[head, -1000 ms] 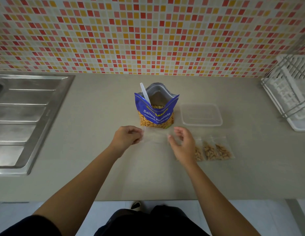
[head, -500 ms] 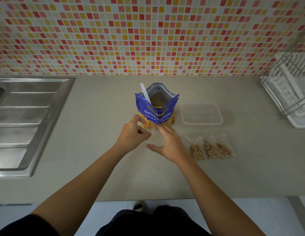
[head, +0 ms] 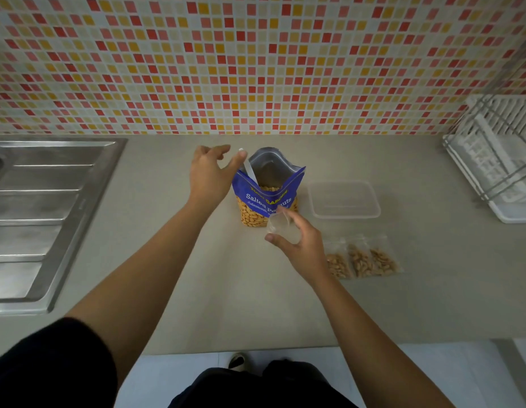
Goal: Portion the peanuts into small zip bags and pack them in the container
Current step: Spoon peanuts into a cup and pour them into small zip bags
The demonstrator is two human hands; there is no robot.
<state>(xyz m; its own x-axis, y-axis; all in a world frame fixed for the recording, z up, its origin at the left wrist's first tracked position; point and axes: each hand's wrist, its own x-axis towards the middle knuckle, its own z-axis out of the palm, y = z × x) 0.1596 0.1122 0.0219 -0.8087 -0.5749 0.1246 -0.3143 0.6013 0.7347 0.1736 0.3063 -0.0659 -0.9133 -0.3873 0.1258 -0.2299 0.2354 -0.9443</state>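
Two hands work above the table [head: 167, 275]. Left hand [head: 210, 175]: fingers spread wide, holding nothing, just beside the spoon [head: 250, 172] standing in the open peanut bag [head: 267, 198]. Right hand [head: 300, 242]: holds an empty zip bag [head: 281, 226] against the peanut bag's front. Container [head: 344, 200] stands to the right, with three filled zip bags [head: 361, 260] nearer the table edge.

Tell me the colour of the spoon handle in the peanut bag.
The white plastic spoon handle is plain white, clearest in the head view.
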